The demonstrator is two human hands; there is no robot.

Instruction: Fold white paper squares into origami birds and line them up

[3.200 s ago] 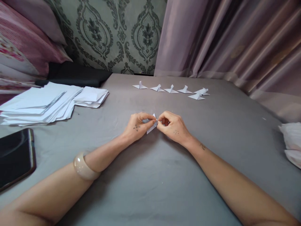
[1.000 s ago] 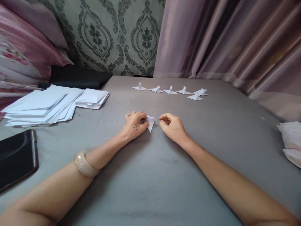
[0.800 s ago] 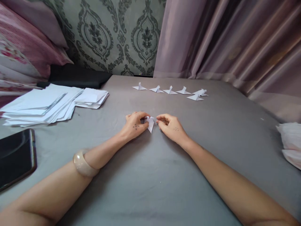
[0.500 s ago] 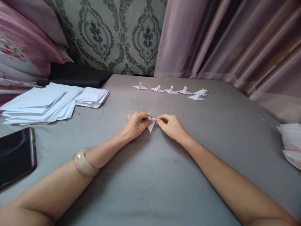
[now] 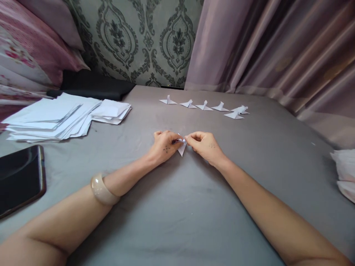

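Note:
A small piece of folded white paper (image 5: pixel 182 149) is held between my two hands, a pointed flap of it hanging toward me. My left hand (image 5: pixel 165 146) pinches it from the left, thumb and forefinger closed on it and hiding part of it. From the right, my right hand (image 5: pixel 203 145) pinches its upper right corner between thumb and fingertips. Farther back stands a row of several folded paper figures (image 5: pixel 204 106) with spread points and a raised middle.
Stacks of white paper (image 5: pixel 50 111) lie at the left, with a black phone (image 5: pixel 20 179) nearer me. Black cloth (image 5: pixel 94 85) is behind the paper. A whitish plastic bag (image 5: pixel 345 171) rests at the right edge. Curtains (image 5: pixel 249 48) border the back right of the grey sheet (image 5: pixel 177 221).
The whole view has shifted slightly, so things appear a little farther right. Both hands still pinch the folded paper; the right fingers have moved only slightly at its corner.

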